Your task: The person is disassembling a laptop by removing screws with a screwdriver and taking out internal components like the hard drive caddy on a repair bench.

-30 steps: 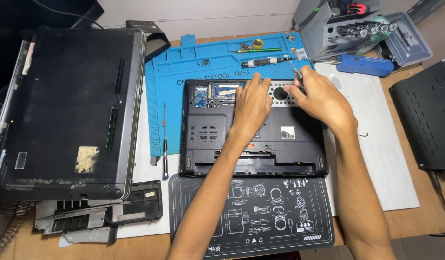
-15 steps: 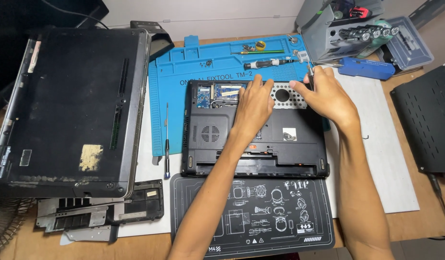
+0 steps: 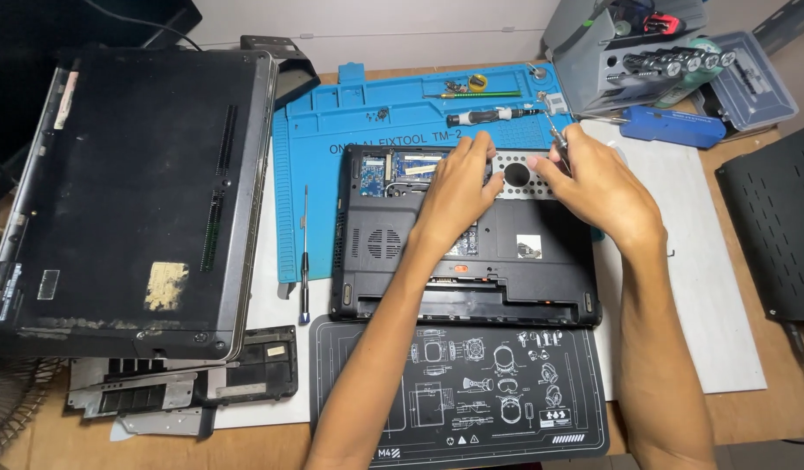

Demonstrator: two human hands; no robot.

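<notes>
Left hand: your left hand [image 3: 458, 187] lies flat on the upturned black laptop [image 3: 465, 252], fingers spread at the edge of the open bay — grip released, nothing in it.
Right hand: your right hand [image 3: 598, 187] is clenched around a thin screwdriver [image 3: 556, 137], its tip down at the silver drive bracket [image 3: 517, 167] in the laptop's top bay.
Laptop: it sits bottom-up on the counter [image 3: 759, 418], its far edge on the blue repair mat [image 3: 393, 122] and its near edge at the black printed mat [image 3: 458, 387].
Open bay: a blue circuit board [image 3: 393, 170] shows in the left compartment; your hands cover most of the rest.
Grey tool case: the grey tool case [image 3: 606, 52] at the far right holds a row of metal driver bits [image 3: 676, 61] — its other contents are too small to tell.
Clear box: a lidded clear plastic box [image 3: 754, 83] stands just beside the case; what is in it cannot be made out.
Blue mat tray: a black-handled driver [image 3: 485, 116], a green stick and some small parts lie in its top recesses.
Left side: a second, larger laptop [image 3: 132, 200] lies bottom-up, resting on loose black cover panels [image 3: 193, 387] that it half hides.
Cut off: a dark perforated panel [image 3: 772, 226] runs off the right edge; your forearms leave the bottom edge.
</notes>
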